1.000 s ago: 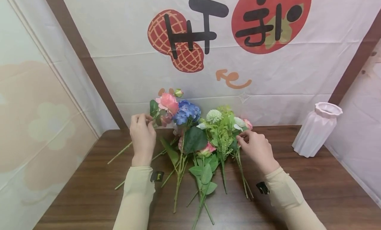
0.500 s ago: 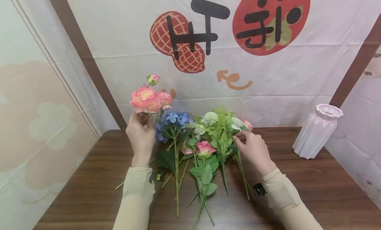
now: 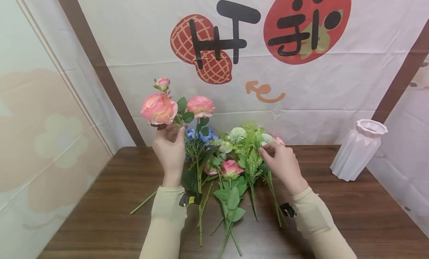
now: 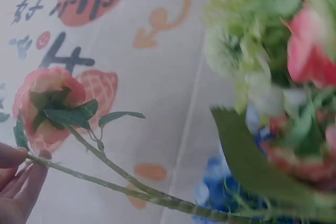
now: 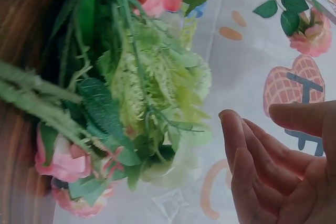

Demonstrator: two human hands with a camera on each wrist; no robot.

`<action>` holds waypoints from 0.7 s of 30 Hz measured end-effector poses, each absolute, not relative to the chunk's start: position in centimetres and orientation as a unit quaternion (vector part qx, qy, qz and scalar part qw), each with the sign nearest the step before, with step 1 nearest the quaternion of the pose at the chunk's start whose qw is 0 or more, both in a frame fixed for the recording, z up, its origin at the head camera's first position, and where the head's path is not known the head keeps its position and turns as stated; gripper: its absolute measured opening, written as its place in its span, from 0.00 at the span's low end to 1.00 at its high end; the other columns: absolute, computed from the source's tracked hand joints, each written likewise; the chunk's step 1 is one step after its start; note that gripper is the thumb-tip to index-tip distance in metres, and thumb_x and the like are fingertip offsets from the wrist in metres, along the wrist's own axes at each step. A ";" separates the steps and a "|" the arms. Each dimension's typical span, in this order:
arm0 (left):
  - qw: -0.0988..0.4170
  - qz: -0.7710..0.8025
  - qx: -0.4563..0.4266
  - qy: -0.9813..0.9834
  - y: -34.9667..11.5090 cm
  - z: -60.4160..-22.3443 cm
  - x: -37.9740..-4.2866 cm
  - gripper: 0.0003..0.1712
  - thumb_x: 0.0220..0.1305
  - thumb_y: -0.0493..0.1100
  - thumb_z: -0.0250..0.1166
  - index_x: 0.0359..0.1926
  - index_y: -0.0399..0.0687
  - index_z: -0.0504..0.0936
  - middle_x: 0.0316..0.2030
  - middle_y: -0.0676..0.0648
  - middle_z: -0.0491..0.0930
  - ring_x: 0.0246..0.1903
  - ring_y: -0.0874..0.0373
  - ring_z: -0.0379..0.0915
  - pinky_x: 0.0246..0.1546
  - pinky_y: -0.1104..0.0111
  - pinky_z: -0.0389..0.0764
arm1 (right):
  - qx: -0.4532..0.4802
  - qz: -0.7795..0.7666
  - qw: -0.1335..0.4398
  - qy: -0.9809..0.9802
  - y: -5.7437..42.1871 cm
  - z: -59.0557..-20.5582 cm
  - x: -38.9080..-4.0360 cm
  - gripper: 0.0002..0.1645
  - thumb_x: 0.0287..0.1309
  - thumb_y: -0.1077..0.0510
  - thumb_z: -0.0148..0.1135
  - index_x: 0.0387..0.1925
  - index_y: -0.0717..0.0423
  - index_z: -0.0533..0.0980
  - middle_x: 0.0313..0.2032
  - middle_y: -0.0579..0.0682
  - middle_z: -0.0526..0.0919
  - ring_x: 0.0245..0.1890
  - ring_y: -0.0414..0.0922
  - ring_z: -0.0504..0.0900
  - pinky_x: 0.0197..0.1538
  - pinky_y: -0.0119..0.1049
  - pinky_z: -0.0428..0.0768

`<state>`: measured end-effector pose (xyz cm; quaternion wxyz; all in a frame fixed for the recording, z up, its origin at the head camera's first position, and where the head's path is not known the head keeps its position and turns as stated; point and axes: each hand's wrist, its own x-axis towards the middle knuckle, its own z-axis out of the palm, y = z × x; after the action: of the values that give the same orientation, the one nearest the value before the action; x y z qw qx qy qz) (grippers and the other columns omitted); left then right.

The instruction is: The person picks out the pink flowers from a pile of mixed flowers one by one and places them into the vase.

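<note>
My left hand point(image 3: 170, 152) pinches a branched stem point(image 4: 100, 180) of artificial pink peonies point(image 3: 159, 109) between thumb and fingers, just below the larger bloom. Two full blooms and a small bud stand above the other flowers. Below and right of that hand, blue hydrangea point(image 3: 205, 135) is partly covered. Beside the green foliage point(image 3: 251, 158), my right hand point(image 3: 284, 166) hovers; the right wrist view shows its fingers point(image 5: 236, 140) loosely bent and apart from the thumb, holding nothing. A pink rose point(image 3: 231, 169) and a round pale-green flower point(image 3: 238, 135) lie between the hands.
A white fluted vase point(image 3: 356, 151) stands at the table's right rear. Several green stems point(image 3: 229, 229) point toward the front of the brown wooden table point(image 3: 110, 229). One loose stem end point(image 3: 143, 203) lies at left. A printed cloth point(image 3: 140, 39) hangs behind.
The left hand has raised the pink peonies clear of the pile and turned them, the blooms now spread left and right. The blue hydrangea shifted left. The right hand drifted slightly left.
</note>
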<state>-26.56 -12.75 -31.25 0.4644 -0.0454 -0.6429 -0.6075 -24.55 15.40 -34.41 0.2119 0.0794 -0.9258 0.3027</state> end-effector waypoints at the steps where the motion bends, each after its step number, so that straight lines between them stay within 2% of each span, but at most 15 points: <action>1: 0.462 -0.622 -0.047 -0.630 -12.5 -31.1 -26.4 0.11 0.54 0.29 0.67 0.40 0.34 0.78 0.34 0.38 0.84 0.36 0.52 0.85 0.35 0.73 0.82 | 0.082 0.303 0.215 -0.925 15.3 -34.3 -24.6 0.16 0.61 0.46 0.59 0.40 0.50 0.83 0.31 0.47 0.87 0.23 0.41 0.80 0.28 0.41 0.77; 4: 0.453 -0.667 -0.046 -0.590 -11.7 -30.5 -26.0 0.12 0.52 0.28 0.68 0.38 0.28 0.77 0.34 0.35 0.83 0.36 0.50 0.84 0.38 0.69 0.83 | 0.090 0.308 0.222 -0.921 15.0 -33.9 -24.6 0.16 0.61 0.46 0.59 0.41 0.51 0.83 0.32 0.48 0.87 0.24 0.42 0.82 0.29 0.41 0.77; 8: 0.458 -0.697 -0.041 -0.551 -10.7 -29.8 -25.4 0.12 0.51 0.27 0.69 0.36 0.24 0.77 0.32 0.36 0.82 0.33 0.54 0.84 0.39 0.67 0.83 | 0.105 0.319 0.237 -0.911 14.6 -33.3 -24.8 0.14 0.60 0.48 0.60 0.41 0.51 0.83 0.33 0.48 0.87 0.27 0.44 0.85 0.34 0.44 0.79; 14: 0.485 -0.714 -0.056 -0.502 -9.5 -28.9 -24.6 0.10 0.50 0.27 0.69 0.35 0.29 0.79 0.30 0.40 0.83 0.30 0.55 0.83 0.37 0.66 0.83 | 0.114 0.338 0.254 -0.899 13.8 -32.4 -24.7 0.13 0.59 0.46 0.62 0.39 0.47 0.83 0.29 0.46 0.87 0.25 0.41 0.84 0.31 0.41 0.79; 21: 0.462 -0.765 -0.078 -0.442 -7.6 -28.3 -24.1 0.13 0.50 0.26 0.68 0.39 0.33 0.80 0.33 0.40 0.84 0.32 0.51 0.84 0.40 0.62 0.83 | 0.131 0.383 0.288 -0.868 12.5 -31.2 -24.3 0.14 0.58 0.47 0.64 0.39 0.50 0.84 0.31 0.47 0.88 0.25 0.41 0.83 0.31 0.39 0.79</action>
<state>-24.14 -7.59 -28.34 0.4618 -0.0780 -0.4415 -0.7654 -24.27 12.49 -31.16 0.2878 0.1309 -0.8681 0.3826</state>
